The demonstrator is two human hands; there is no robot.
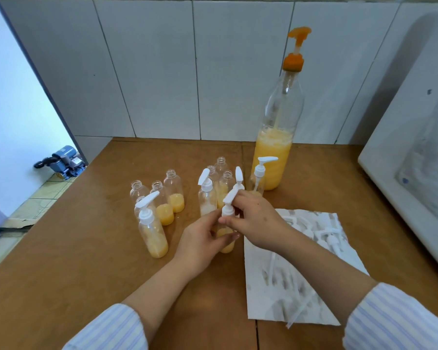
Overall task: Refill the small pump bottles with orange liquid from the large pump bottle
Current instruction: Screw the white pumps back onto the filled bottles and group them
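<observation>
My left hand point(202, 242) grips a small clear bottle point(225, 245) holding some orange liquid. My right hand point(253, 218) pinches the white pump cap point(229, 203) sitting on that bottle's neck. The large pump bottle point(276, 147), about a third full of orange liquid, stands behind with its orange pump head point(299, 34) raised. Several small bottles cluster on the table: a capped one point(152, 231) at the left, uncapped ones point(173, 190) with orange liquid, and capped ones point(206, 195) further back.
A white paper towel point(296, 274) with several loose white pump caps lies right of my hands. A white appliance point(415, 160) stands along the right edge. The brown table point(74, 261) ends at the left, above a tiled floor with a blue device point(63, 160).
</observation>
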